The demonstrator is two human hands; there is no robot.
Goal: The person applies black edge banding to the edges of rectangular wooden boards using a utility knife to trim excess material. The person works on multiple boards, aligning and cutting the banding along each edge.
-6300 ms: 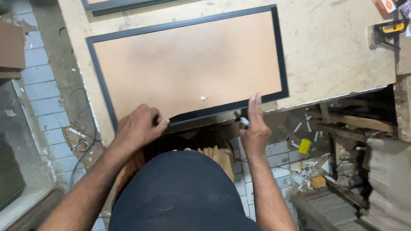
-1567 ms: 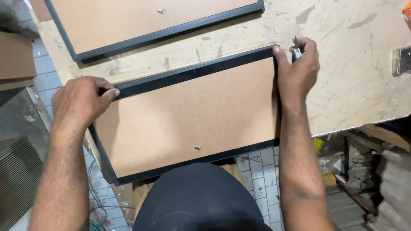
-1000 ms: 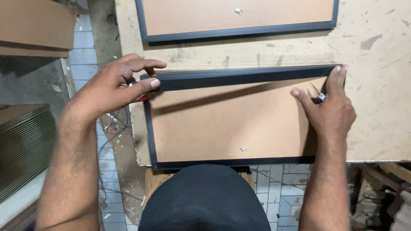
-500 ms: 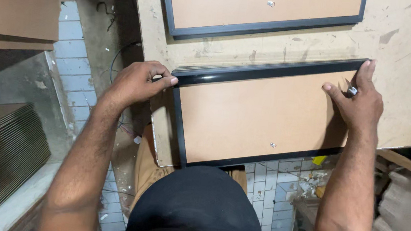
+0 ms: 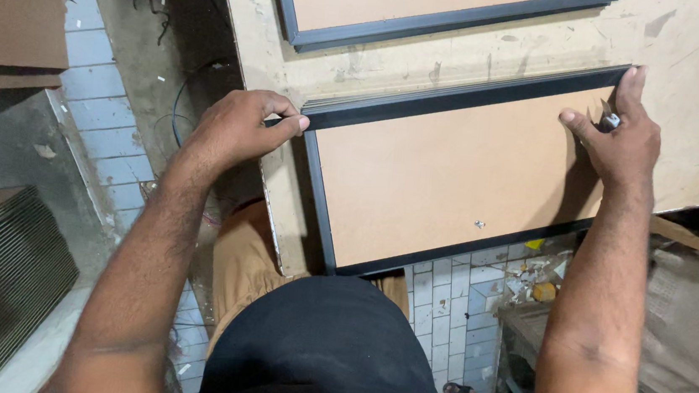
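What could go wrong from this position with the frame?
The black-edged frame overhangs the near edge of the worktable, so it may tip toward the floor if either grip slips. The right hand also pinches a small metal tool against the frame corner, which might scratch the edge. The left hand holds only the far left corner.

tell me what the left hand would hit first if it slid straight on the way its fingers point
The left hand points right, along the far rail of the near frame it grips at the corner. Going on, it would likely run along that rail and meet the right hand at the other corner.
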